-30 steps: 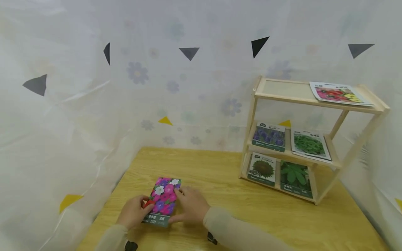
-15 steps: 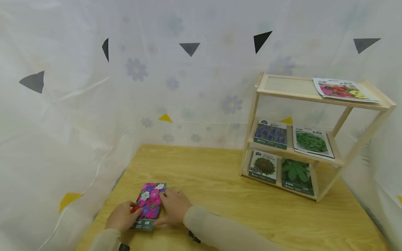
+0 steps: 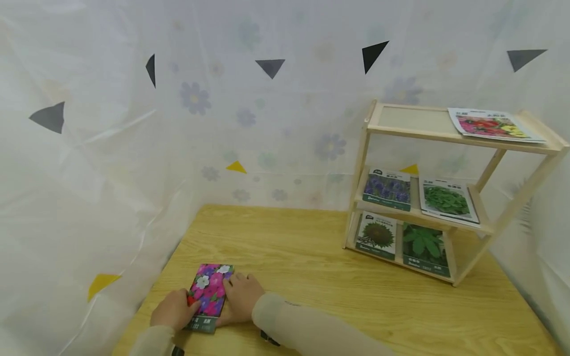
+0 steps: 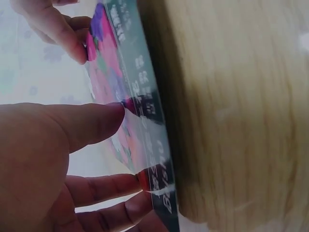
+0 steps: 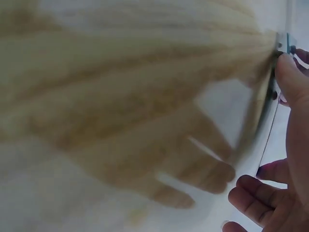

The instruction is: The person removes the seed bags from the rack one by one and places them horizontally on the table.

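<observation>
A seed packet [image 3: 208, 292] with pink, purple and white flowers and a dark green lower band lies at the left front of the wooden table. My left hand [image 3: 172, 310] pinches its left edge, thumb on the printed face, as the left wrist view shows; a red patch is visible by the fingers. On the packet's right edge my right hand [image 3: 242, 299] holds on, index finger near the flowers and thumb at the near corner. The right wrist view sees the packet [image 5: 266, 106] nearly edge-on; some right fingertips are hidden behind it.
A three-tier wooden shelf [image 3: 411, 132] stands at the back right of the table [image 3: 285, 247]. Several seed packets lie on it, including a sunflower packet [image 3: 376, 234], a purple-flower packet [image 3: 387, 189] and a mixed-flower packet [image 3: 494, 126] on top. White sheeting hangs around.
Both hands have carried the seed packet left and slightly toward the table's near edge, mostly in the first half second. Their hold on its two sides looks the same. The shelf's packets stay put.
</observation>
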Tool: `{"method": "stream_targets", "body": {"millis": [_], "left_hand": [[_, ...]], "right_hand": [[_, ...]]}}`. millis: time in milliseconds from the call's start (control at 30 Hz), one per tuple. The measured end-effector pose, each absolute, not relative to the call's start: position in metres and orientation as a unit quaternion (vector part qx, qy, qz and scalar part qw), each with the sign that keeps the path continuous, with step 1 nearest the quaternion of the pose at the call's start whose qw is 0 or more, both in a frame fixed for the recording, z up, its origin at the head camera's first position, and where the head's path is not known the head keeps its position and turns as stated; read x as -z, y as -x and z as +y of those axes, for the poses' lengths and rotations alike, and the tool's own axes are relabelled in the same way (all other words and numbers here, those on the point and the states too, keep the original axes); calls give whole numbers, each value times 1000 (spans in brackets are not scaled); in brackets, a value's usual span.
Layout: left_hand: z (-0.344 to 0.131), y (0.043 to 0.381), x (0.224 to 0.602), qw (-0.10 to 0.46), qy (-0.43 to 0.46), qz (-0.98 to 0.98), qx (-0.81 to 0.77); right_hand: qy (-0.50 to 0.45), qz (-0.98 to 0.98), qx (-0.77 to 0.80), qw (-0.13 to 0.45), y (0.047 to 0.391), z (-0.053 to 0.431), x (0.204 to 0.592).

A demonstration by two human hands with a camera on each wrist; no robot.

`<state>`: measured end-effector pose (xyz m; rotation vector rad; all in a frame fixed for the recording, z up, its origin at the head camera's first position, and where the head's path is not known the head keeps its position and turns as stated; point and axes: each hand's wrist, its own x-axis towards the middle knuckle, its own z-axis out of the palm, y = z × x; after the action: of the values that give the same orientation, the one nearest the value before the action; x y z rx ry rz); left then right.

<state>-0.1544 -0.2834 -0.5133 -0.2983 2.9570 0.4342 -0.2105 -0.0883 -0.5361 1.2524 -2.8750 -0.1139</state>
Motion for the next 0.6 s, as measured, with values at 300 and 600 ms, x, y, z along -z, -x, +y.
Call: {"method": "stream_targets", "body": {"millis": [300,600], "left_hand": [[-278,155,514,41,86,988,-122],[-275,154,515,41,83,990,-109]], "right_hand": [[-388,-921,34,12,210,-88,542],[-379,-925,36,1,206,-86,538]]}}
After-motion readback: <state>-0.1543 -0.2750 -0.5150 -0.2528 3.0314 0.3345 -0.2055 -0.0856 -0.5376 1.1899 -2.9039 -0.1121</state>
